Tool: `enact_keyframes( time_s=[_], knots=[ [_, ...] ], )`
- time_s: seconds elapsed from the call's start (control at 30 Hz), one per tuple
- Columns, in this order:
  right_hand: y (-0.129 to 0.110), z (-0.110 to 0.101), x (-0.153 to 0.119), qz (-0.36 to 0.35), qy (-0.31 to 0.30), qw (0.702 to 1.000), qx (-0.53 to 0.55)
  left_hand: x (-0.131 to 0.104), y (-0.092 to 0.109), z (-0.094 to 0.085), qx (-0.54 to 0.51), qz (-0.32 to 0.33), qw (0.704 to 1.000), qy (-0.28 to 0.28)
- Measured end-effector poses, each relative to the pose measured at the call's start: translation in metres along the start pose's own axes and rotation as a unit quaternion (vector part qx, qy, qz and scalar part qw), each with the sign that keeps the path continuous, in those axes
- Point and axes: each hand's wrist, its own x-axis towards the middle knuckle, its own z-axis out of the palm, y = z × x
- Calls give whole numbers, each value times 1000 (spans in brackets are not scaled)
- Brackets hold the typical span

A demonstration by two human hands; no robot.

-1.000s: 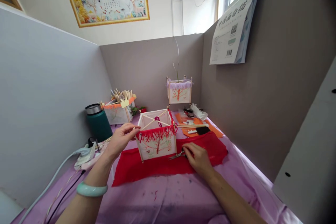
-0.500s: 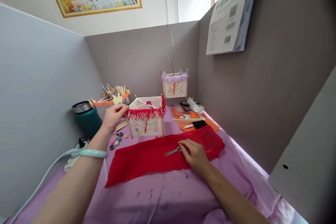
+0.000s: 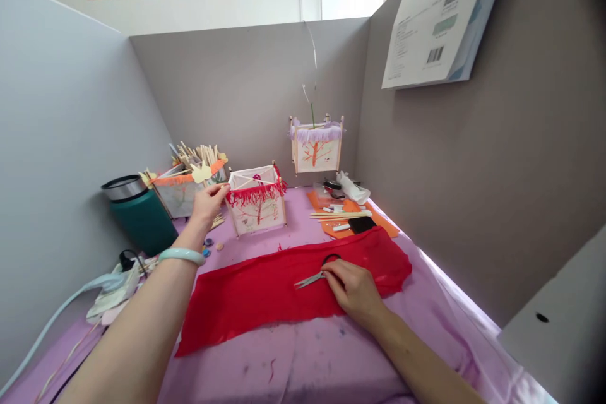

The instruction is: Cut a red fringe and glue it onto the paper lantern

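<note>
My left hand pinches the upper left corner of a white lantern with a red fringe and a painted tree. The lantern stands slightly tilted on the purple cloth. Small scissors with black handles are in the fingers of my right hand, blades pointing left and slightly apart. Under them lies a long strip of red fabric, spread across the table.
A purple-fringed lantern hangs at the back. An orange-fringed one with sticks and a teal bottle stand left. Orange sheets with sticks and pens lie right. Partitions enclose the table; a power strip is at left.
My left hand and the red-fringed lantern have moved left and back, nearer the orange-fringed lantern. My right hand stays over the red fabric with the scissors. The view has shifted.
</note>
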Motion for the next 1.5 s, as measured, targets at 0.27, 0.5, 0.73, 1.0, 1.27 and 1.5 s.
enact_keyframes(
  time_s=[0.27,0.5,0.73,1.0,1.27,1.5],
  knots=[
    [-2,0,2,19,-49,990,-134,-67,16,-21,193,73,974,99],
    [-4,2,-1,12,-61,982,-178,-218,10,-7,398,120,876,-246],
    [1,3,-3,21,-71,976,-206,-251,-8,-5,535,59,802,-258],
    [-3,-2,-2,78,-39,955,-282,-253,-3,-6,541,63,803,-242],
    [5,-6,-3,82,-78,970,-216,-250,-3,-7,549,68,798,-241],
    [13,-33,-10,32,-138,978,-156,-251,-2,-7,542,70,802,-241]
  ],
)
